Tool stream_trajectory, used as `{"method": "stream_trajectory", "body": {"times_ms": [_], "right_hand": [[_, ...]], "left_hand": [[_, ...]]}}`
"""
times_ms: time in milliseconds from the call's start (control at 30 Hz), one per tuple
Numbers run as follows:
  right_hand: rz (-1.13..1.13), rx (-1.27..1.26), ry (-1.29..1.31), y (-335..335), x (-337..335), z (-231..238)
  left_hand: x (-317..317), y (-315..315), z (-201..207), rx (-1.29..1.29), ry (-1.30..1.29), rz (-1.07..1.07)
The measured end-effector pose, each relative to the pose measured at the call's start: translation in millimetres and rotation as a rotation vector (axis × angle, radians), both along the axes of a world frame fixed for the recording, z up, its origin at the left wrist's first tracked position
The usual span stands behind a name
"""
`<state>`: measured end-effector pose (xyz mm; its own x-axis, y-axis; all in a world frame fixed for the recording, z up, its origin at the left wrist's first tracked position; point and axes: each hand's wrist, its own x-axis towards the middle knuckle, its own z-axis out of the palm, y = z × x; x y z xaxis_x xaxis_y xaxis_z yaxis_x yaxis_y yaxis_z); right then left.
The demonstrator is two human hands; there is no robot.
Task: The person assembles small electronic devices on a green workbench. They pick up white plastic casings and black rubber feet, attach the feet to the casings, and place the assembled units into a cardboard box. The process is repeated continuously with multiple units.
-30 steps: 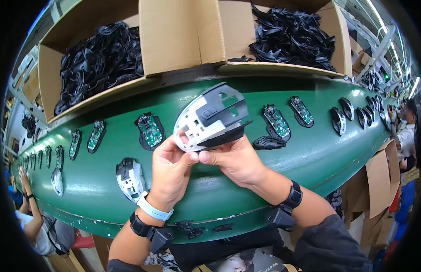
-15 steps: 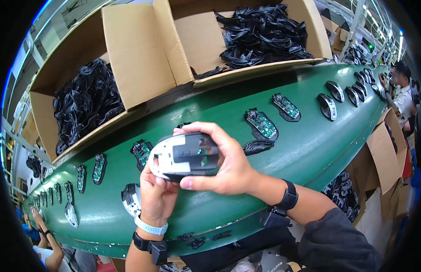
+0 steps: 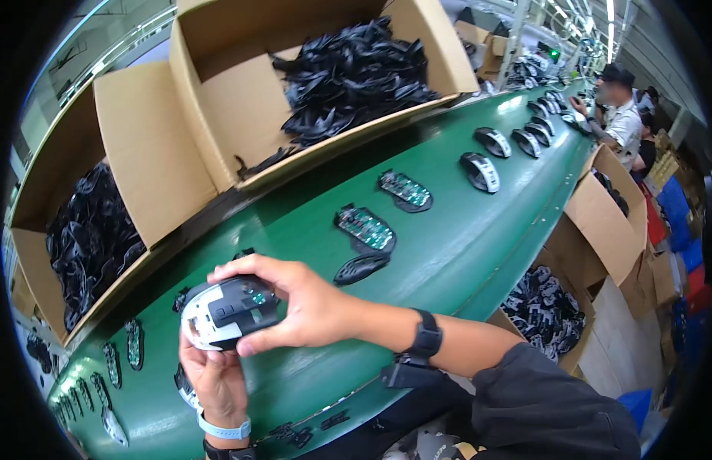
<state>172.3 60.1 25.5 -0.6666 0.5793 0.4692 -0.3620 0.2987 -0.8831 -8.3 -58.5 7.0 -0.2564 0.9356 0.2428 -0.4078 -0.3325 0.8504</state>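
A computer mouse [image 3: 227,313] with a black and white shell is held above the green work surface. Through an opening at its right end, a bit of green circuit board shows. My right hand [image 3: 314,303] grips the mouse from the right, thumb along the near side and fingers over the far side. From below, my left hand [image 3: 218,383] closes on its white left end. To the right lie a black side shell [image 3: 361,269] and a mouse base with a green circuit board [image 3: 366,230]. Another white and black mouse part [image 3: 185,387] is partly hidden behind my left hand.
Along the green belt [image 3: 448,230] lie several open mouse bases [image 3: 406,190] and closed mice [image 3: 479,172]. Cardboard boxes of black parts [image 3: 356,77] line the far side. An open box of grey and black parts [image 3: 546,310] stands right. A person [image 3: 620,115] works far right.
The view has swung to the right, so the belt and boxes appear shifted left. Both hands still hold the same mouse, now slightly tilted.
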Motion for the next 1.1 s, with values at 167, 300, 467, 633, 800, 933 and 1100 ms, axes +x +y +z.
{"method": "stream_trajectory", "body": {"times_ms": [167, 300, 467, 633, 800, 933, 1100], "right_hand": [[0.035, -0.301, 0.079, -21.2, -15.1, -4.9], [-0.478, 0.047, -0.108, -32.4, -40.5, -27.4], [-0.373, -0.2, -0.146, -8.3, 29.1, -24.6], [-0.881, 0.577, -0.571, 100.6, 191.5, -16.0], [-0.763, 0.738, -0.852, 151.8, 229.3, -8.4], [-0.701, 0.695, -1.005, 155.8, 217.9, -49.1], [-0.797, 0.718, -0.871, 154.4, 209.2, -68.4]], "left_hand": [[-2.3, 4.5, -13.4, 0.11, 1.007, 0.479], [18.2, 12.7, -8.3, 0.323, 1.361, 0.305], [13.0, 4.7, -5.1, 0.311, 1.307, 0.061], [18.0, 14.2, -7.1, 0.321, 1.204, 0.105], [11.6, 13.4, -10.9, 0.292, 1.195, 0.107], [10.4, 14.1, -11.7, 0.241, 1.181, 0.119], [8.1, 10.7, -12.6, 0.271, 1.189, 0.138]]}}
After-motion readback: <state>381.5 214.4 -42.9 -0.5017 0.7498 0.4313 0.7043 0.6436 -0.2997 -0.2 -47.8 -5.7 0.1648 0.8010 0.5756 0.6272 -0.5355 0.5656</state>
